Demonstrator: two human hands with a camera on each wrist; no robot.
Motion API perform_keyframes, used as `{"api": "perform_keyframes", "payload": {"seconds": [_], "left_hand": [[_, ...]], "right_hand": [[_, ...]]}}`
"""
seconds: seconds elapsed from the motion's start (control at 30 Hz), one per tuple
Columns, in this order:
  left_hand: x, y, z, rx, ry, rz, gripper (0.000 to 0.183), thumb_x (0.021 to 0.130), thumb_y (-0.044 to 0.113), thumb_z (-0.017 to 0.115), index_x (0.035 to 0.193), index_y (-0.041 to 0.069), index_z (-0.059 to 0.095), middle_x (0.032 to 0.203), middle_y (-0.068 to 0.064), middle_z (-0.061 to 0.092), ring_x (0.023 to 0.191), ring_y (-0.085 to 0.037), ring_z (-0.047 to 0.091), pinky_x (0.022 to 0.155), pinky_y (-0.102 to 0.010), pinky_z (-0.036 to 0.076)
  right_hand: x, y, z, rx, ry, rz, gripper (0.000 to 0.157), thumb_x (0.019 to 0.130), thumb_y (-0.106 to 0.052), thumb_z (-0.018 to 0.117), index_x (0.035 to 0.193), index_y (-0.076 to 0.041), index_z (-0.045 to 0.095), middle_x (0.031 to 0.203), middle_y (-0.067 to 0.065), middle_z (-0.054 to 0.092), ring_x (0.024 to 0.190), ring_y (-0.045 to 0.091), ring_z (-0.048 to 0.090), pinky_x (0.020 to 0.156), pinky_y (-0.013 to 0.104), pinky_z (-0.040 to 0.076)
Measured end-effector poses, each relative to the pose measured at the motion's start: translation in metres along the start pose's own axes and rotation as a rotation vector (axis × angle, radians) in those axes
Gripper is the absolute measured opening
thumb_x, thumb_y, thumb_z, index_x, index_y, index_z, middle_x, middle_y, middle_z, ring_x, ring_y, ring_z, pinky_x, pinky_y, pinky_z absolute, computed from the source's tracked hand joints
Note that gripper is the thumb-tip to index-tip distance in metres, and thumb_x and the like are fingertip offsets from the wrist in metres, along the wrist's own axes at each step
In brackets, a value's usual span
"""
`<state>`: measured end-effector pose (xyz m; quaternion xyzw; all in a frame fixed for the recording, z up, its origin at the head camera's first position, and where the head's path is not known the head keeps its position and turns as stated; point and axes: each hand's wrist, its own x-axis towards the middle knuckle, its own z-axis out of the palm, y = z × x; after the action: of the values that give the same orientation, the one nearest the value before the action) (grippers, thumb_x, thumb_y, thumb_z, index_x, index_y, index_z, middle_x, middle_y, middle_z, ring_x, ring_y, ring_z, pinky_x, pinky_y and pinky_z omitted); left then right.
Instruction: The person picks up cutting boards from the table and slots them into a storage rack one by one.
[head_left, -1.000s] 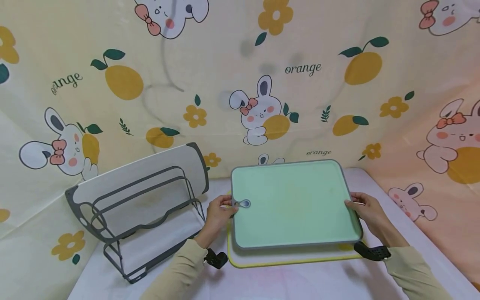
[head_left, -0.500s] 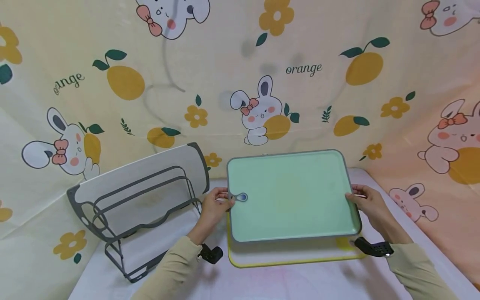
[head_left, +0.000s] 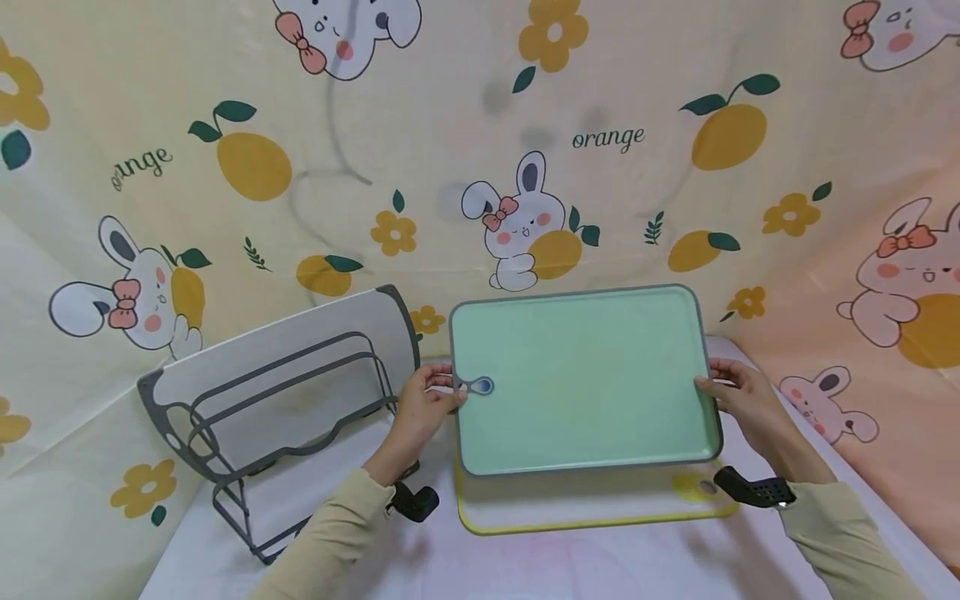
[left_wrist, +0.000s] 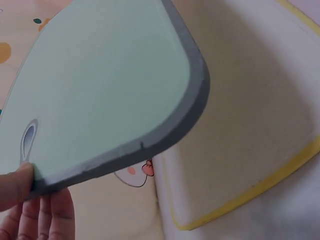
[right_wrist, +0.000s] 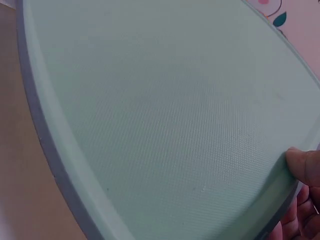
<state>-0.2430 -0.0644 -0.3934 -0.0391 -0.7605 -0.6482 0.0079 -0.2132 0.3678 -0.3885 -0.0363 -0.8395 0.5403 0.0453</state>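
One green board (head_left: 585, 383) tilts above a pale table (head_left: 570, 567), rabbit-print cloth (head_left: 435, 117) behind.

Pale green rectangular board (right_wrist: 160, 110): plastic-looking, matt, finely textured; grey rim (left_wrist: 201, 82) mostly smooth. White yellow-edged rectangular board (left_wrist: 240, 125), beneath: plastic-looking, matt. Dark grey wire rack (head_left: 300, 451), left: metal-looking. Cream fruit-printed backdrop (head_left: 450, 108), far: cloth-like.

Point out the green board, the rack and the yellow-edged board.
Green board (head_left: 585, 379), head view: middle of its face.
Rack (head_left: 292, 417), head view: pale panel between the bars.
Yellow-edged board (head_left: 570, 502), head view: white face showing below the green board.
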Motion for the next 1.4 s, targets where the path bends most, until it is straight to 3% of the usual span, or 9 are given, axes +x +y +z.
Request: {"api": "perform_keyframes", "payload": {"seconds": [0.2, 0.43, 0.97, 1.4], "left_hand": [[-0.002, 0.011, -0.01, -0.034, 0.002, 0.042, 0.038, 0.085, -0.004, 0.071, 0.12, 0.001, 0.056, 0.104, -0.014, 0.058, 0.077, -0.017, 0.06, 0.072, -0.031, 0.055], [-0.005, 0.023, -0.02, -0.061, -0.008, 0.079, 0.037, 0.086, -0.005, 0.069, 0.121, 0.0, 0.055, 0.105, -0.016, 0.058, 0.076, -0.016, 0.06, 0.071, -0.028, 0.054], [-0.004, 0.041, -0.043, -0.091, 0.036, 0.1, 0.04, 0.087, -0.006, 0.068, 0.124, 0.001, 0.054, 0.108, -0.014, 0.056, 0.082, -0.015, 0.06, 0.072, -0.023, 0.052], [-0.005, 0.053, -0.058, -0.131, 0.13, 0.162, 0.042, 0.088, -0.006, 0.067, 0.127, 0.0, 0.054, 0.111, -0.012, 0.056, 0.08, -0.013, 0.06, 0.074, -0.023, 0.053]], "right_hand": [[0.0, -0.01, 0.002, 0.024, 0.011, -0.049, 0.048, 0.101, -0.02, 0.053, 0.133, 0.012, 0.037, 0.11, 0.009, 0.043, 0.089, 0.01, 0.048, 0.073, 0.021, 0.047], [0.0, -0.024, 0.004, 0.084, 0.033, -0.084, 0.032, 0.099, -0.018, 0.057, 0.123, 0.0, 0.047, 0.104, 0.0, 0.045, 0.089, 0.011, 0.047, 0.071, 0.021, 0.047], [0.004, -0.056, 0.014, 0.128, 0.066, -0.118, 0.034, 0.099, -0.019, 0.057, 0.126, -0.001, 0.046, 0.109, 0.007, 0.042, 0.093, 0.016, 0.047, 0.075, 0.017, 0.05], [0.011, -0.086, 0.022, 0.147, 0.092, -0.168, 0.028, 0.098, -0.019, 0.058, 0.122, -0.007, 0.049, 0.11, 0.007, 0.043, 0.095, 0.018, 0.048, 0.076, 0.018, 0.05]]}}
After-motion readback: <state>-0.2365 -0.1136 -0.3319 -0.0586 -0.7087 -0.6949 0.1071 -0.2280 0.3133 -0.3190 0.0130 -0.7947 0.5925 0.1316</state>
